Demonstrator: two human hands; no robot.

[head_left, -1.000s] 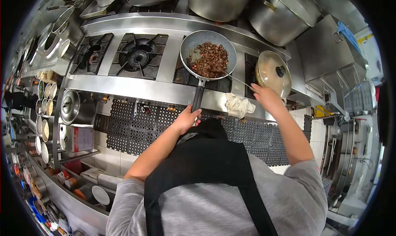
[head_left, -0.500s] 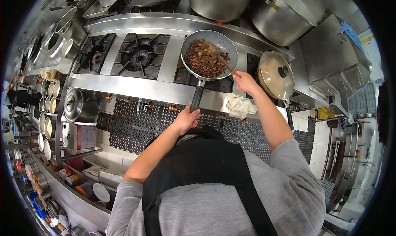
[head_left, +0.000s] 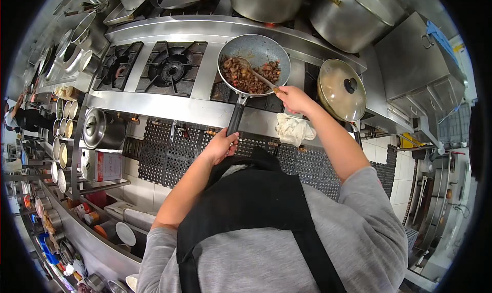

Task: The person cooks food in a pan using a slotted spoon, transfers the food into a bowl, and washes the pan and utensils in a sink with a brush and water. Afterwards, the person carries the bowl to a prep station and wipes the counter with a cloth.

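A grey frying pan [head_left: 261, 46] sits on a stove burner, with browned chopped meat [head_left: 251, 80] spread over its left and lower parts. My left hand [head_left: 222, 145] is wrapped round the end of the pan's black handle [head_left: 236, 118]. Above the pan's right rim, my right hand [head_left: 293, 99] grips the wooden handle of a spoon [head_left: 265, 81]. The spoon's head is in the meat at the pan's left side, partly hidden by it. A crumpled white cloth [head_left: 294, 129] lies on the stove's front edge, just below my right hand.
A glass-lidded pan [head_left: 338, 90] stands to the right. Large steel pots [head_left: 348, 19] line the back. On the left are burners [head_left: 172, 69], a lidded pot [head_left: 100, 129] and shelved containers. Another person [head_left: 25, 118] is at the far left.
My right hand has moved from beside the lidded pan to the frying pan, then slightly left, carrying the spoon's head leftward through the meat. The pan and my left hand have shifted slightly left.
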